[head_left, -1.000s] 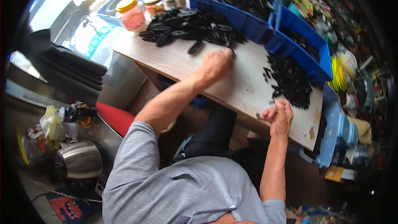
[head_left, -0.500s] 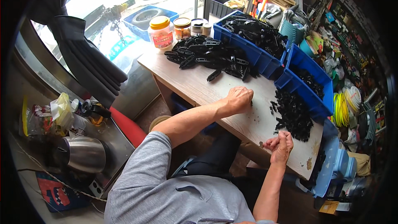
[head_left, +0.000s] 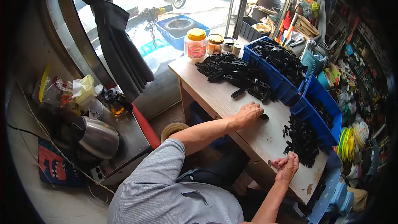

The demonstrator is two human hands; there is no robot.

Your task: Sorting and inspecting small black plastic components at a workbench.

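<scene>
My left hand (head_left: 248, 115) is over the middle of the pale wooden table, fingers bent together. A small black plastic part (head_left: 264, 117) pokes out at its fingertips. Over the table's front edge, my right hand (head_left: 287, 166) is closed with the fingers curled in; whatever it may hold is hidden. Beside it lies a heap of small black plastic pieces (head_left: 302, 141). Farther back, beyond my left hand, is a pile of longer black plastic parts (head_left: 232, 71).
Two blue bins, the back one (head_left: 269, 71) and the right one (head_left: 331, 135), hold more black parts. Jars (head_left: 196, 45) stand at the back left corner. A steel kettle (head_left: 99, 137) sits on a side counter. Yellow cable coils (head_left: 347, 145) lie at the right.
The view has shifted, so the scene sits lower and farther right. A black part now shows at my left fingertips, more plainly than before. My right hand stays closed.
</scene>
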